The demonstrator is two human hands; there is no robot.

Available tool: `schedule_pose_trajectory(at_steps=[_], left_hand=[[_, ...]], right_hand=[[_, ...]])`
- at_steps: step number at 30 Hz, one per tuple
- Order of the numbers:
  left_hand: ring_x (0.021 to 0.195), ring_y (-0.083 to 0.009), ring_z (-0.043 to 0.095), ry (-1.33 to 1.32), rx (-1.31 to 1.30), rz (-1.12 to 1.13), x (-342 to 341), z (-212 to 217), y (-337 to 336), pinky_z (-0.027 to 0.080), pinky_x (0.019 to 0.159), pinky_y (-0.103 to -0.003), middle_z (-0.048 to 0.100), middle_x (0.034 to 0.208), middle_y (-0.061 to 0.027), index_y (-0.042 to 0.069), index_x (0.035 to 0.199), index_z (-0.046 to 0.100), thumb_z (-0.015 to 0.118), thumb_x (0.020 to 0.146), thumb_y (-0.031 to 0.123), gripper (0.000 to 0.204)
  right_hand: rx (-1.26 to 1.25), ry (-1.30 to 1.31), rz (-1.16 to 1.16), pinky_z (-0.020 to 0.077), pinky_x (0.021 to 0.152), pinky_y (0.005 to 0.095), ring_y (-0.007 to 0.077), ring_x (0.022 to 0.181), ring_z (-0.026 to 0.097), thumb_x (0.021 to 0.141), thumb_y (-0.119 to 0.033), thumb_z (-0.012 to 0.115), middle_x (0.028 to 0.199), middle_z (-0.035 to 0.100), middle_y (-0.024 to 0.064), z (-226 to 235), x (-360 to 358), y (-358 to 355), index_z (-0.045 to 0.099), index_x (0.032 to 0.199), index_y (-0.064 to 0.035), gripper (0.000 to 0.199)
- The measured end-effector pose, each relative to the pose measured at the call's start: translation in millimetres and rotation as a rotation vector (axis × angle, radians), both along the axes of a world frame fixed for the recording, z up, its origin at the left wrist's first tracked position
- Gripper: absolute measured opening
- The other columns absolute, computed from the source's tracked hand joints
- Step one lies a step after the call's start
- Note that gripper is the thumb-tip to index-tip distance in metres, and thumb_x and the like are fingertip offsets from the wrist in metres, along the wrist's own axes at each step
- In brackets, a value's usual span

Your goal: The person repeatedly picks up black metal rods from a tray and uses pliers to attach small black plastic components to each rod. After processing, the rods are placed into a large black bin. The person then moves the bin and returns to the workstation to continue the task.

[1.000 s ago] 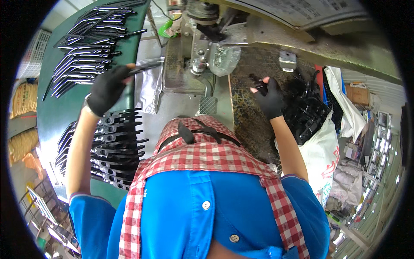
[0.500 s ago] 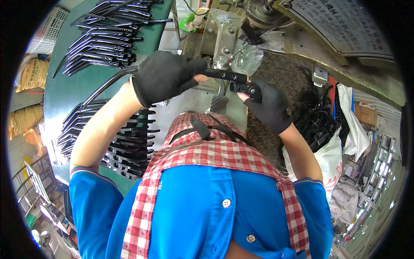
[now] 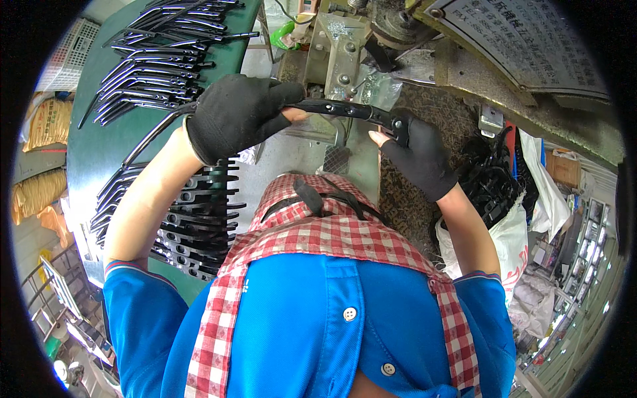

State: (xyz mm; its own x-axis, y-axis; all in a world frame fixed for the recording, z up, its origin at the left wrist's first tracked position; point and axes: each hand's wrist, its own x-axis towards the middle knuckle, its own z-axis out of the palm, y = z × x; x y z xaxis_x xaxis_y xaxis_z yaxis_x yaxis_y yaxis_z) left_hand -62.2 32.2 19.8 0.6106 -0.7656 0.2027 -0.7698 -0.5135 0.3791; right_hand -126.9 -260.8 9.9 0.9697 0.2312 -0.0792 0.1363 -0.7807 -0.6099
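Observation:
A bent black metal tube (image 3: 340, 109) with holes near its right end lies across in front of me. My left hand (image 3: 235, 116), in a black glove with bare fingertips showing, is closed round its middle, and the tube's long thin part sticks out to the left past my wrist. At the right end sits a small black fitting (image 3: 397, 126), in line with the tube and touching it; how deep they join I cannot tell. My right hand (image 3: 424, 159), gloved alike, is closed on this fitting, its thumb just below; its other fingers are mostly hidden.
On the green table (image 3: 89, 142) at left lie stacked bent black tubes (image 3: 156, 66) and rows of flat black parts (image 3: 199, 222). Ahead stands a metal machine (image 3: 342, 60), a pedal (image 3: 336, 159) below it. White sacks (image 3: 501, 242) with black parts are at right.
The fitting in my right hand has come up from below the tube's end and now meets it in line. My left hand and the tube have shifted slightly left.

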Motion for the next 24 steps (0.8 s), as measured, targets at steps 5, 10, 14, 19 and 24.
schedule_pose_trajectory(at_steps=[5,10,14,19,24], left_hand=[[0.058,-0.0312,0.059,-0.125,0.112,-0.021,0.3,7.1,-8.2,0.045,0.051,-0.040,0.059,0.068,-0.0127,0.010,0.102,0.062,0.060,0.087,0.033,0.027],[0.057,-0.0322,0.059,-0.160,0.145,-0.044,1.4,10.3,-15.9,0.045,0.050,-0.041,0.058,0.066,-0.0125,0.012,0.097,0.062,0.060,0.086,0.033,0.024],[0.059,-0.0337,0.060,-0.138,0.149,-0.024,2.4,-1.5,-17.1,0.045,0.051,-0.042,0.059,0.067,-0.0121,0.013,0.099,0.061,0.060,0.087,0.033,0.024],[0.063,-0.0340,0.061,-0.156,0.154,0.009,14.6,-3.9,-25.7,0.047,0.053,-0.042,0.062,0.073,-0.0133,0.011,0.100,0.061,0.061,0.086,0.032,0.025],[0.063,-0.0352,0.061,-0.189,0.077,0.009,38.9,-10.7,-31.7,0.046,0.054,-0.045,0.060,0.068,-0.0139,0.012,0.098,0.057,0.061,0.085,0.032,0.024]], right_hand=[[-0.248,-0.066,0.071,0.0476,0.056,0.0407,0.0324,0.059,0.061,0.082,-0.038,0.066,0.064,0.059,0.0154,11.2,3.2,13.1,0.057,0.084,-0.0049,0.035],[-0.167,0.000,0.078,0.0449,0.053,0.0398,0.0308,0.058,0.060,0.079,-0.035,0.070,0.062,0.057,0.0134,3.5,6.4,11.5,0.059,0.082,-0.0065,0.031],[-0.317,-0.098,0.062,0.0462,0.054,0.0415,0.0336,0.062,0.061,0.079,-0.036,0.070,0.066,0.059,0.0151,13.1,8.8,18.6,0.059,0.084,-0.0057,0.033],[-0.389,-0.290,0.066,0.0465,0.055,0.0415,0.0337,0.064,0.062,0.080,-0.035,0.069,0.069,0.060,0.0146,6.0,20.1,6.9,0.059,0.088,-0.0052,0.032],[-0.372,-0.236,0.077,0.0488,0.067,0.0415,0.0348,0.077,0.062,0.082,-0.035,0.066,0.084,0.064,0.0151,13.9,38.7,2.4,0.061,0.095,-0.0044,0.034]])
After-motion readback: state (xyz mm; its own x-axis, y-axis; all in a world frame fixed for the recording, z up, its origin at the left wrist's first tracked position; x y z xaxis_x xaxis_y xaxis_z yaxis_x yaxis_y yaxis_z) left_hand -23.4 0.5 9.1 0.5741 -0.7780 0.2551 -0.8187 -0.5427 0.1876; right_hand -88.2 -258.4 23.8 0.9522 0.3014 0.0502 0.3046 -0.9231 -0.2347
